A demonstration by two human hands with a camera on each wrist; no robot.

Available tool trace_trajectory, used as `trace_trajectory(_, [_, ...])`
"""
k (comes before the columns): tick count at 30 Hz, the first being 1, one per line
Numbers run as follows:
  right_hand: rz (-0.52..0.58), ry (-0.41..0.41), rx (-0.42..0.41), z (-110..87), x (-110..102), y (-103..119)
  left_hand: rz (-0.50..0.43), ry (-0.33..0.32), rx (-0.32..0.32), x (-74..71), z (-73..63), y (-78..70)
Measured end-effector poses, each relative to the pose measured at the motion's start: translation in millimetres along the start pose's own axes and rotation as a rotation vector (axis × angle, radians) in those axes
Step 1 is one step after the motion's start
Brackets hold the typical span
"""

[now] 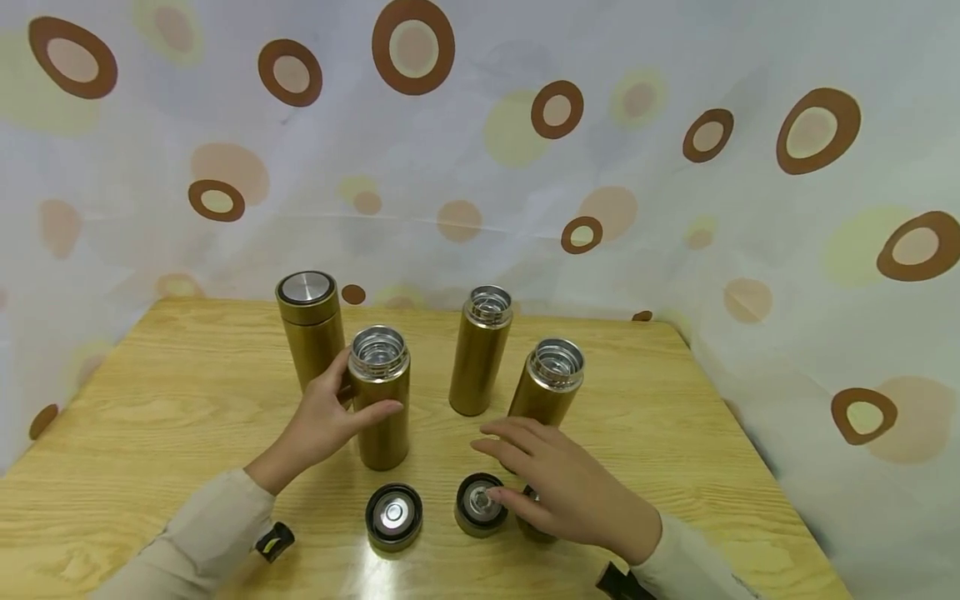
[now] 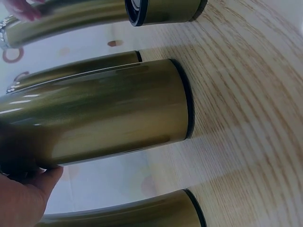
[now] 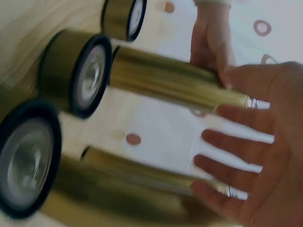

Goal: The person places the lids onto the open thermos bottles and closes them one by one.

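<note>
In the head view, the left hand [image 1: 318,421] grasps an uncapped gold flask [image 1: 384,433] just left of the frame's centre, thumb across its front. That view alone shows the steel lid top of the capped flask [image 1: 308,333], beyond this hand at centre left. The left wrist view adds the dark base rim [image 2: 186,99] of the gripped flask, at mid-frame against the wooden tabletop [image 2: 255,123]. The right hand [image 1: 570,487], lower right of centre in the head view, holds nothing; the right wrist view shows its fingers spread apart. It partly covers the near-right flask [image 1: 543,400] and the third lid [image 1: 531,532] in the head view, yet that lid's round inner face fills the lower left of the right wrist view. Two other lids, the middle lid [image 1: 475,518] and the left lid [image 1: 393,521], lie at the head view's bottom centre, insides up.
</note>
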State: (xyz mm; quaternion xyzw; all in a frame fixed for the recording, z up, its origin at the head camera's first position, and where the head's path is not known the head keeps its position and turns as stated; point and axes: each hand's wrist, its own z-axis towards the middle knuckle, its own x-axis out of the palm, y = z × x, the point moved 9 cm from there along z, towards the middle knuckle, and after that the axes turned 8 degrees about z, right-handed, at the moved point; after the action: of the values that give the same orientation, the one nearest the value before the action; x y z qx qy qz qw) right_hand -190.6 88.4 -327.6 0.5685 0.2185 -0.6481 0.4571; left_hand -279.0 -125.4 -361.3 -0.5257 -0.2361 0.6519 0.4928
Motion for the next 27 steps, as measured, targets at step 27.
trace_trajectory(27, [0.204, 0.399, 0.188, 57.7, 112.2, 20.8, -0.002, 0.015, 0.008, 1.3, -0.4, 1.5])
